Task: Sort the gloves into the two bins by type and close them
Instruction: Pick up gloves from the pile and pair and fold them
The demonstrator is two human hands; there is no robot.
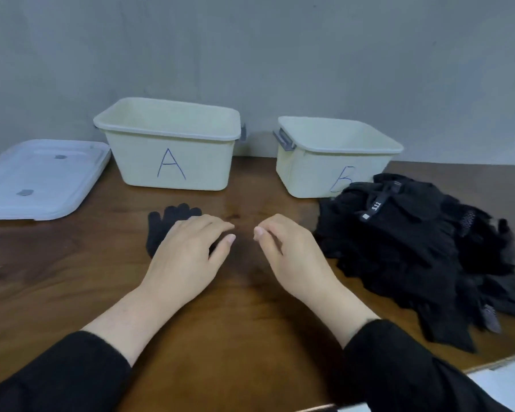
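Note:
Two cream bins stand open at the back of the wooden table: bin A (170, 135) on the left, bin B (333, 150) on the right. A single black knit glove (167, 221) lies flat in front of bin A. My left hand (191, 251) hovers or rests over its cuff end with fingers loosely curled, gripping nothing. My right hand (292, 251) sits beside it over bare wood, fingers relaxed and empty. A heap of black gloves (414, 248) is piled at the right, partly covering the letter on bin B.
White lids (39, 176) lie stacked at the back left, beside bin A. A grey wall closes off the back. The table's front right corner (488, 364) ends near the glove heap. Bare wood shows between my hands and in front of the bins.

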